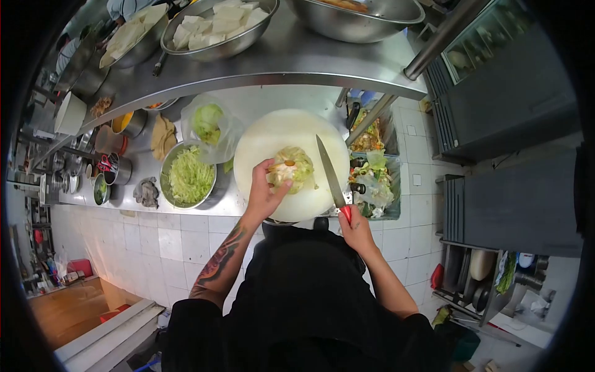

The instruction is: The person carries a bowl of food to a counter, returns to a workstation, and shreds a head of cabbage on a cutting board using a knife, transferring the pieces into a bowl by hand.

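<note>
On the round white cutting board (260,133) lies a pale green head of lettuce (296,162), its brownish stem end facing up. My left hand (266,191) grips it from the left, with fingers and thumb against its side. A kitchen knife (330,173) with a red handle is held in my right hand (357,230). Its blade points away from me over the board's right part, apart from the lettuce. Left of the board stands a metal bowl (214,185) of shredded lettuce (191,175). Behind that, another lettuce head (207,119) sits in a clear plastic bag (230,131).
A steel shelf (310,62) crosses above the counter's back, carrying metal bowls, one with white tofu blocks (220,26). Bins of vegetable scraps (375,186) stand right of the board. A grey rag (147,192) and several pots (118,168) are on the left.
</note>
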A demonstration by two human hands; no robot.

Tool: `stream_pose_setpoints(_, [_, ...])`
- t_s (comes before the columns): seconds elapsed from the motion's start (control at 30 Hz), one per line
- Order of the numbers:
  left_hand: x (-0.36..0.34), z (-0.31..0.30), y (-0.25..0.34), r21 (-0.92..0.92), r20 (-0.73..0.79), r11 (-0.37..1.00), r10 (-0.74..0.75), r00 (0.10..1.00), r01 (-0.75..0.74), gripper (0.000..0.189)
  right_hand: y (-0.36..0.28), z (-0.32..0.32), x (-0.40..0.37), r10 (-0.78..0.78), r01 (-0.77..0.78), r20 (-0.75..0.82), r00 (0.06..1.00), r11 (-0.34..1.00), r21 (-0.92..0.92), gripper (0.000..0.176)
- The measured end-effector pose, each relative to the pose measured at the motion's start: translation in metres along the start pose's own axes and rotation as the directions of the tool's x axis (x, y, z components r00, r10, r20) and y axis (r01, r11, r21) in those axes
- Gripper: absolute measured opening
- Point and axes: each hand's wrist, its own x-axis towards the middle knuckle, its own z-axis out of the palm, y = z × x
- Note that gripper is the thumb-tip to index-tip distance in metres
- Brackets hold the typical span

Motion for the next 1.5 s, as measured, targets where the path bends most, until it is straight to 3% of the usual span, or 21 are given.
stream_pose_setpoints(0.07, [0.001, 0.007, -0.001, 0.079, -0.051, 0.995, 0.06, 0.997, -0.056, 0.067, -0.011, -0.007, 0.002, -0.023, 0.024, 0.022, 0.999, 1.0, -0.004, 0.032])
stream_pose_setpoints(0.2, [0.009, 0.005, 0.009, -0.002, -0.099, 1.0, 0.017, 0.995, -0.017, 0.062, -0.082, -0.013, 0.015, -0.129, 0.13, -0.009, 0.992, 0.989, 0.078, 0.031])
stream_pose_setpoints(0.27, [0.013, -0.001, 0.011, 0.172, -0.084, 0.972, 0.173, 0.981, -0.157, 0.058, -0.105, -0.006, 0.032, -0.237, 0.24, 0.052, 0.97, 0.969, -0.065, 0.031])
stream_pose_setpoints(0.4, [0.015, 0.001, 0.01, 0.132, -0.11, 0.977, 0.18, 0.978, -0.165, 0.054, -0.121, 0.011, 0.056, -0.276, 0.288, 0.086, 0.957, 0.938, -0.191, 0.03])
stream_pose_setpoints(0.47, [0.012, 0.002, 0.011, 0.12, -0.127, 0.979, 0.181, 0.975, -0.166, 0.053, -0.129, 0.011, 0.056, -0.26, 0.287, 0.13, 0.957, 0.916, -0.28, 0.027])
stream_pose_setpoints(0.7, [0.011, 0.006, 0.005, 0.147, -0.149, 0.974, 0.195, 0.969, -0.173, 0.053, -0.122, 0.015, 0.045, -0.248, 0.274, 0.118, 0.961, 0.905, -0.325, 0.028])
stream_pose_setpoints(0.8, [0.013, 0.004, -0.001, 0.109, -0.162, 0.982, 0.17, 0.972, -0.154, 0.052, -0.081, 0.018, 0.023, -0.13, 0.196, 0.187, 0.974, 0.898, -0.394, 0.03])
stream_pose_setpoints(0.9, [0.005, -0.006, -0.013, 0.132, -0.15, 0.991, 0.046, 0.988, -0.026, 0.056, -0.058, 0.0, 0.007, -0.003, 0.125, 0.278, 0.961, 0.897, -0.425, 0.03])
stream_pose_setpoints(0.97, [-0.003, -0.009, -0.026, -0.208, -0.154, 0.978, -0.036, 0.987, 0.004, 0.069, -0.05, -0.013, 0.003, -0.024, 0.168, 0.316, 0.949, 0.883, -0.438, 0.029])
stream_pose_setpoints(1.0, [-0.005, -0.01, -0.011, -0.208, -0.148, 0.978, -0.03, 0.989, -0.002, 0.069, -0.046, -0.019, -0.001, -0.025, 0.165, 0.307, 0.951, 0.884, -0.438, 0.029])
stream_pose_setpoints(1.07, [-0.016, -0.004, 0.014, -0.401, -0.161, 0.899, -0.258, 0.953, 0.175, 0.083, -0.037, -0.028, -0.014, -0.056, 0.177, 0.301, 0.952, 0.903, -0.392, 0.03])
stream_pose_setpoints(1.1, [-0.016, 0.007, 0.0, -0.396, -0.181, 0.914, -0.17, 0.969, 0.087, 0.089, -0.036, -0.031, -0.019, -0.052, 0.177, 0.308, 0.95, 0.902, -0.393, 0.03])
stream_pose_setpoints(1.13, [-0.012, 0.009, -0.011, -0.397, -0.185, 0.913, -0.18, 0.966, 0.094, 0.089, -0.037, -0.035, -0.026, -0.064, 0.149, 0.274, 0.96, 0.942, -0.301, 0.029])
stream_pose_setpoints(1.2, [0.013, 0.004, -0.029, -0.165, -0.16, 0.986, -0.021, 0.987, -0.006, 0.088, -0.046, -0.044, -0.031, -0.076, 0.125, 0.238, 0.968, 0.972, -0.2, 0.028])
stream_pose_setpoints(1.3, [0.084, -0.021, -0.053, -0.272, -0.114, 0.962, -0.033, 0.993, 0.0, 0.084, -0.057, -0.057, -0.035, 0.009, -0.009, 0.077, 0.997, 1.0, -0.001, 0.023])
stream_pose_setpoints(1.4, [0.151, -0.045, -0.04, -0.163, 0.027, 0.984, 0.077, 0.997, -0.072, 0.082, -0.032, -0.056, -0.025, 0.085, -0.087, 0.025, 0.996, 0.993, 0.083, 0.024])
stream_pose_setpoints(1.47, [0.169, -0.056, 0.006, 0.216, 0.279, 0.976, -0.03, 0.96, -0.032, 0.077, -0.038, -0.057, -0.02, 0.178, -0.183, 0.047, 0.983, 0.972, 0.149, 0.025])
stream_pose_setpoints(1.5, [0.167, -0.055, 0.024, 0.215, 0.29, 0.976, -0.027, 0.957, -0.038, 0.077, -0.04, -0.057, -0.019, 0.258, -0.271, 0.086, 0.962, 0.939, 0.211, 0.026])
